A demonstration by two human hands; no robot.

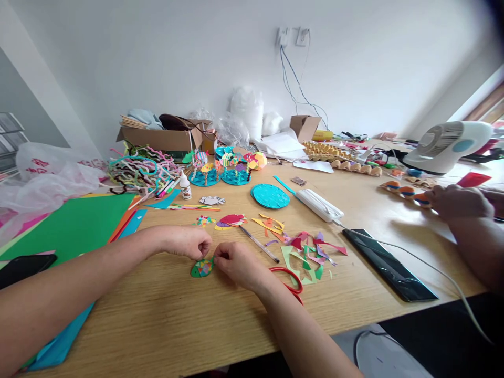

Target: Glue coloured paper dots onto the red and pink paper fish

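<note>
A small green paper fish (201, 269) with a patchwork of coloured bits on its body lies flat on the table between my hands. My right hand (238, 265) pinches at its tail end, thumb and forefinger together. Just above the fish, my left hand (192, 242) has its fingers curled closed; anything in its fingertips is too small or hidden to make out. Beyond my hands are a pile of tiny coloured paper dots (205, 221) and red, yellow and purple paper fish (232, 220). A pen (260, 245) and red-handled scissors (289, 278) lie by my right arm.
Paper scraps (311, 252), a white power strip (319, 205) and a dark tablet-like slab (389, 265) lie to the right. Blue discs (270, 195), a glue bottle (185, 186) and green card (74, 223) stand around. Another person's hands (460, 202) work far right near a fan (449, 147).
</note>
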